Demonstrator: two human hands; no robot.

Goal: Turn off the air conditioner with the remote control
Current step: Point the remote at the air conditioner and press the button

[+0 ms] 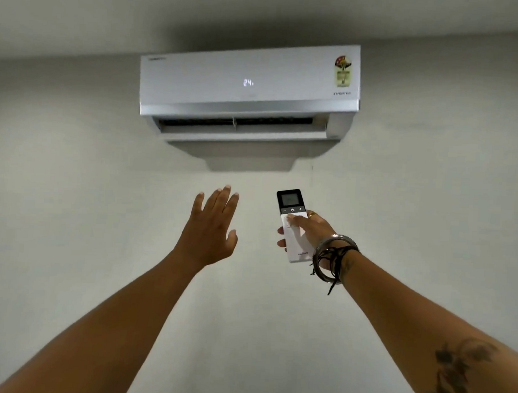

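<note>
A white air conditioner [249, 89] hangs high on the wall, its front display lit with "24" and its bottom flap open. My right hand [309, 231] holds a white remote control [292, 224] with a black top and small screen, raised below the unit and pointed up at it. My thumb rests on the white part just under the power button row. My left hand [213, 227] is raised to the left of the remote, fingers spread, holding nothing.
A plain pale wall [74, 188] fills the view, with the ceiling [111, 11] above the unit. Bangles and black threads circle my right wrist [332, 256].
</note>
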